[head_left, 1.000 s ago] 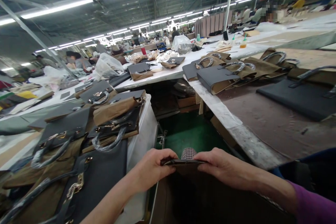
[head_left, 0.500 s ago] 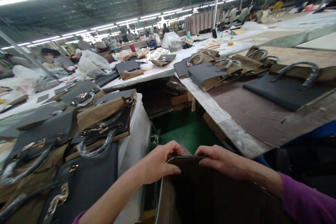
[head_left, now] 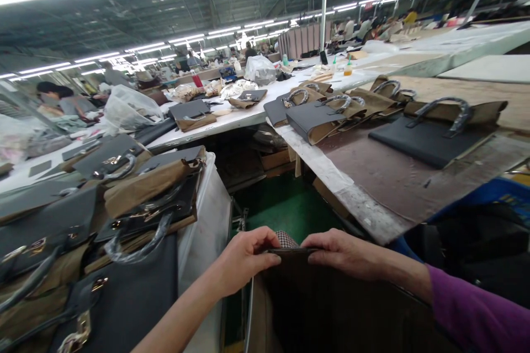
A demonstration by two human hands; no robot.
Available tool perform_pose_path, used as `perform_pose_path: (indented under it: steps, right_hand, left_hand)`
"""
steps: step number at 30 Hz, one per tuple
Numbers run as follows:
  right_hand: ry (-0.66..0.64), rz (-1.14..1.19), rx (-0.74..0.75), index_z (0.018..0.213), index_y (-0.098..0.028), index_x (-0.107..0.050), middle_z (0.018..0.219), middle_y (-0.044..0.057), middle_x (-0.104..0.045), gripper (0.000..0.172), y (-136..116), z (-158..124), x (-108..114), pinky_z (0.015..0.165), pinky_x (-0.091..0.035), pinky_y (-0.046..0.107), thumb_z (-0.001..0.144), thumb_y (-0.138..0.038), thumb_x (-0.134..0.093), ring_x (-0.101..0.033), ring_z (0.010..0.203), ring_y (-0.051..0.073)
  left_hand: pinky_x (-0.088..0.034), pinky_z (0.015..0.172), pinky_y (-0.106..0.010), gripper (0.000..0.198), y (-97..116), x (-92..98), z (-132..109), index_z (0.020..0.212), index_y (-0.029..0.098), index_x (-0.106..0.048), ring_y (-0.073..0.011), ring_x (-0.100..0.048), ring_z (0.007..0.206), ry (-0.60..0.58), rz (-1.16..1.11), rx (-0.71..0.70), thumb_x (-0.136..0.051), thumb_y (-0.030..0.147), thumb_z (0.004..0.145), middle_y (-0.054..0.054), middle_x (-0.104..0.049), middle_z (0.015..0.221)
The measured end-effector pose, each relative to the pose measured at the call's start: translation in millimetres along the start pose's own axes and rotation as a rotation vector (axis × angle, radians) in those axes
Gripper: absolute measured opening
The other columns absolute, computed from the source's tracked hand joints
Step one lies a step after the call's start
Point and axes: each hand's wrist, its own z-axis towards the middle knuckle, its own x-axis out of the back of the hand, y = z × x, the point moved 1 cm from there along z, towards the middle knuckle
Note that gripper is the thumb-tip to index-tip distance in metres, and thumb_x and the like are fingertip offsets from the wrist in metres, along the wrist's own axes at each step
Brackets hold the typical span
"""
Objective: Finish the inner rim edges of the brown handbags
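A dark handbag (head_left: 331,303) with a brown inside stands close in front of me, its top edge pinched in both hands. My left hand (head_left: 244,259) is closed on that edge, thumb on the near side and fingers over the far side. A short way to the right, my right hand (head_left: 339,253) grips the same edge with thumb and fingers. The lower part of the bag runs out of the picture. A bit of checked cloth (head_left: 285,239) shows behind the edge between my hands.
Dark handbags (head_left: 128,276) with wrapped handles and gold chains lie piled at left. Several more, including a flat handbag (head_left: 426,138), lie on the brown worktop (head_left: 372,176) at right. A blue crate (head_left: 497,193) stands below it. Green floor (head_left: 285,198) shows between tables. A co-worker (head_left: 66,99) sits far left.
The view has shifted slightly to the right, so more of the blue crate shows. My left hand has closed in on the bag's edge, its thumb now nearer the fingers. The right hand keeps its grip.
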Motion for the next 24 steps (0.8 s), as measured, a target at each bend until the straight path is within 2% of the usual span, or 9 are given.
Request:
perform_pose_path:
  steps: [3, 6, 9, 15, 18, 24]
  right_hand:
    - [0.009, -0.053, 0.002, 0.111, -0.022, -0.064, 0.086, -0.001, -0.068, 0.024, -3.4, -1.2, -3.7, 0.067, -0.044, 0.023, 0.092, -0.032, -0.052, -0.061, 0.077, 0.016]
    - [0.071, -0.181, 0.040, 0.117, -0.023, -0.058, 0.093, 0.001, -0.069, 0.027, -8.1, -2.0, -7.4, 0.073, -0.046, 0.025, 0.091, -0.033, -0.056, -0.064, 0.083, 0.017]
    - [0.167, -0.370, 0.160, 0.115, -0.021, -0.056, 0.101, 0.003, -0.067, 0.024, -14.1, -0.8, -10.5, 0.080, -0.046, 0.028, 0.091, -0.025, -0.056, -0.063, 0.091, 0.018]
    - [0.251, -0.688, 0.334, 0.107, -0.019, -0.058, 0.104, 0.006, -0.059, 0.016, -22.9, 4.4, -14.2, 0.079, -0.048, 0.028, 0.091, -0.016, -0.053, -0.057, 0.089, 0.018]
    - [0.279, -0.754, 0.311, 0.099, -0.018, -0.059, 0.097, 0.005, -0.059, 0.011, -24.0, 6.0, -13.9, 0.075, -0.047, 0.028, 0.089, -0.015, -0.056, -0.056, 0.085, 0.018]
    - [0.325, -0.857, 0.173, 0.091, -0.018, -0.061, 0.093, 0.004, -0.061, 0.009, -30.8, 4.5, -17.5, 0.075, -0.046, 0.034, 0.086, -0.012, -0.059, -0.055, 0.083, 0.021]
  left_hand:
    - [-0.030, 0.055, -0.021, 0.007, -2.9, 1.2, -2.1, 0.083, 0.017, -0.061, -0.0099, -0.043, 0.061, 0.032, 0.127, -0.005, -0.061, 0.020, 0.076, 0.006, -0.051, 0.067]
    - [-0.030, 0.055, -0.021, 0.007, -3.0, 0.8, -2.9, 0.082, 0.017, -0.061, -0.0103, -0.043, 0.061, 0.057, 0.166, 0.000, -0.061, 0.020, 0.076, 0.005, -0.051, 0.066]
    - [-0.033, 0.058, -0.021, 0.007, 1.8, -0.2, -3.4, 0.081, 0.017, -0.062, -0.0109, -0.046, 0.063, 0.073, 0.183, -0.008, -0.061, 0.019, 0.074, 0.005, -0.055, 0.067]
    - [-0.036, 0.064, -0.022, 0.009, 8.7, -2.7, -5.0, 0.082, 0.018, -0.064, -0.0117, -0.050, 0.065, 0.117, 0.199, -0.023, -0.062, 0.019, 0.074, 0.005, -0.060, 0.070]
    - [-0.037, 0.063, -0.022, 0.009, 6.4, -6.7, -3.7, 0.082, 0.018, -0.064, -0.0129, -0.053, 0.067, 0.145, 0.194, -0.019, -0.062, 0.019, 0.073, 0.004, -0.063, 0.072]
    - [-0.039, 0.064, -0.024, 0.010, 4.9, -15.4, 0.1, 0.081, 0.020, -0.064, -0.0156, -0.057, 0.072, 0.226, 0.249, -0.013, -0.061, 0.019, 0.072, 0.003, -0.067, 0.077]
